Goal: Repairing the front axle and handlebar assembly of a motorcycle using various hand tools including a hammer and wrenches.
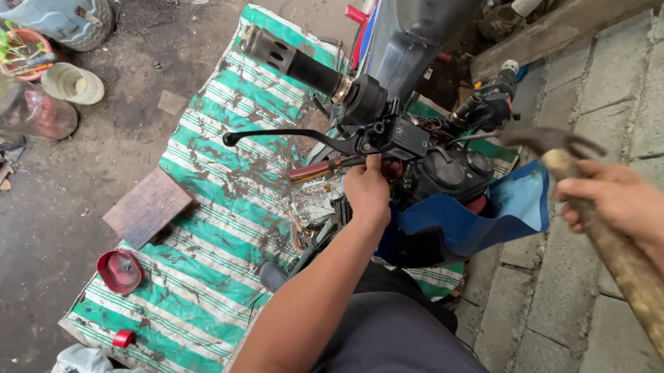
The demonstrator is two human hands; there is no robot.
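L hand [368,188] grips screwdriver [323,169] – R hand [613,202] holds hammer [615,247].

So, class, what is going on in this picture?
A person is working on a motorcycle's handlebar. The left hand holds a screwdriver against the lever mount, below the brake lever. The right hand grips a raised hammer. A striped green tarp lies underneath, with a red cap on it.

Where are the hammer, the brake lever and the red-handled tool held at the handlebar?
hammer [622,258], head view, on the wooden handle.
brake lever [284,134], head view, mid-length of the black lever.
red-handled tool [317,169], head view, on the handle left of the left hand [368,190].
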